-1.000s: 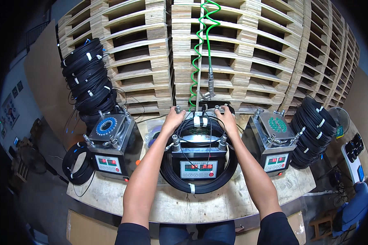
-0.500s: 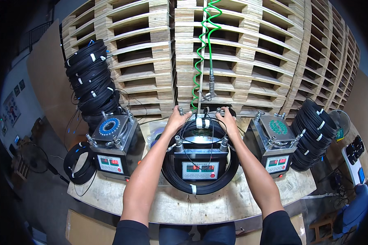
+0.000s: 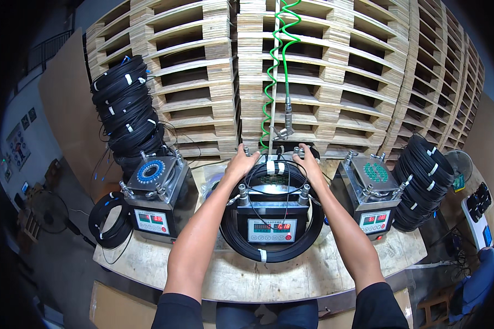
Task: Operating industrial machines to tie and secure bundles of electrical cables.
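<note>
A middle tester-like box with a lit red display (image 3: 271, 231) stands in front of me, and a large coil of black cable (image 3: 241, 247) with white ties rings it. My left hand (image 3: 241, 163) has thumb and fingers around the metal knob (image 3: 246, 150) at the box's far left corner. At the far right corner, my right hand (image 3: 310, 164) is closed about a matching knob (image 3: 297, 151). Two nearer metal posts, left (image 3: 242, 190) and right (image 3: 305, 190), stand untouched. A thin loop of cable lies over the box's top.
Similar machines stand left (image 3: 150, 171) and right (image 3: 374, 172) on the wooden table (image 3: 230, 282). Black cable coils are stacked at far left (image 3: 127, 109) and right (image 3: 422, 181). A green spiral air hose (image 3: 287, 66) with a nozzle hangs before wooden pallets (image 3: 195, 60).
The scene sits slightly further right in view. Digits on the displays have changed. Both hands stay at the far knobs, with little visible movement.
</note>
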{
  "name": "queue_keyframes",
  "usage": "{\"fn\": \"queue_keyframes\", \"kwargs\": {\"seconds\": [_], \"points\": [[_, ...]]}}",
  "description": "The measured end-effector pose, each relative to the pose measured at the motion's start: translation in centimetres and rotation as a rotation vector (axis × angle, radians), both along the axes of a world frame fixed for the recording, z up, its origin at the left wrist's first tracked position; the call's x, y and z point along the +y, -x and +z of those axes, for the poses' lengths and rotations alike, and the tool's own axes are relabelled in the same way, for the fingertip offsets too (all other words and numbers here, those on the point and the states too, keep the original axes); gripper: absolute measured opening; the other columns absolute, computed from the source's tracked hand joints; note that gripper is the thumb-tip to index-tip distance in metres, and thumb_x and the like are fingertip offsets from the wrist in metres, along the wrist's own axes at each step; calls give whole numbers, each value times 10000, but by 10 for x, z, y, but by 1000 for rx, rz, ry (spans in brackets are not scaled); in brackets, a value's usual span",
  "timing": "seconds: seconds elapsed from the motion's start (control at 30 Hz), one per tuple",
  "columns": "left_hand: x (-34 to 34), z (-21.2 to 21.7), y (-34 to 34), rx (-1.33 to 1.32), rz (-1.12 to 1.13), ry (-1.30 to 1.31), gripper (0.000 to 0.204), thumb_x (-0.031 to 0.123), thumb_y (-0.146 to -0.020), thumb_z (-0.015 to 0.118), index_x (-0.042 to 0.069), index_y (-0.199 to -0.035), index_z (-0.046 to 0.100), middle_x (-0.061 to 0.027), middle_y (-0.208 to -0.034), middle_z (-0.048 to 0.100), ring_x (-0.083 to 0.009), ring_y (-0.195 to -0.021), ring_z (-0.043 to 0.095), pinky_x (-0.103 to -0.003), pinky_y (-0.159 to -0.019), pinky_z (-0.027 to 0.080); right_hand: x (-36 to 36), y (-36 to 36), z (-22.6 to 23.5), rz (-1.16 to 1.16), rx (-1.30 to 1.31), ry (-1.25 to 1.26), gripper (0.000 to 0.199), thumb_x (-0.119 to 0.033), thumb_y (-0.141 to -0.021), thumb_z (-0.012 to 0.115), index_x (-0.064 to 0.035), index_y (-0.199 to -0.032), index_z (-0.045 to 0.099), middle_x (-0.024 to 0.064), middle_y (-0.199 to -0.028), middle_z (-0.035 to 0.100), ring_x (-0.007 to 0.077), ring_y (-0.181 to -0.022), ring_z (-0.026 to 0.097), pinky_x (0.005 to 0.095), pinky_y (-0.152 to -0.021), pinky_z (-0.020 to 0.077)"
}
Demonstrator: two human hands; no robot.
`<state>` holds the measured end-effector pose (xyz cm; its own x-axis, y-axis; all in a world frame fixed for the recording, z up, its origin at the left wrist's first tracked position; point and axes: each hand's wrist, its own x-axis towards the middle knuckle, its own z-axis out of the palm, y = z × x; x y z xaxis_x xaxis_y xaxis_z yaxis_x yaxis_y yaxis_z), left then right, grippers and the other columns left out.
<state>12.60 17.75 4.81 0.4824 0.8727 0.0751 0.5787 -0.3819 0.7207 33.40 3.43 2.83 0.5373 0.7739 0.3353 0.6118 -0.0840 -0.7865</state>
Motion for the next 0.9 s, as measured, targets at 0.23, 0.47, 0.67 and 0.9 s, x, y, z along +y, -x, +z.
{"fn": "queue_keyframes", "kwargs": {"seconds": [0.23, 0.47, 0.67, 0.9], "points": [[16, -16, 4, -229, -124, 45, 1046, 550, -807, 702, -4, -1523, 179, -330, -1416, 443, -410, -1326, 458, -412, -1101, 371, 2, 9, 3, -79, -17, 22, 656, -404, -883, 586, -80, -1425, 409, 345, -1183, 606, 461, -1139, 590, 446, -980, 457], [1, -7, 5, -220, -79, 65, 1056, 616, -810, 667, -31, -1508, 208, -331, -1429, 427, -396, -1337, 450, -407, -1102, 367, -3, 11, 5, -143, -59, 91, 680, -465, -870, 572, -84, -1418, 439, 330, -1193, 609, 469, -1146, 581, 464, -998, 445], [17, -17, 0, -174, -62, 87, 1011, 622, -831, 624, 2, -1517, 214, -332, -1392, 469, -417, -1318, 466, -425, -1096, 371, 3, -4, -6, -46, -55, -10, 650, -372, -865, 625, -58, -1405, 444, 311, -1188, 621, 416, -1156, 598, 425, -986, 456], [12, -14, 8, -228, -53, 40, 1059, 541, -797, 722, -27, -1512, 185, -334, -1400, 458, -397, -1318, 473, -401, -1096, 374, 0, 9, 0, -58, -23, -47, 667, -389, -873, 614, -65, -1422, 418, 331, -1199, 607, 440, -1163, 585, 429, -992, 451]]}}
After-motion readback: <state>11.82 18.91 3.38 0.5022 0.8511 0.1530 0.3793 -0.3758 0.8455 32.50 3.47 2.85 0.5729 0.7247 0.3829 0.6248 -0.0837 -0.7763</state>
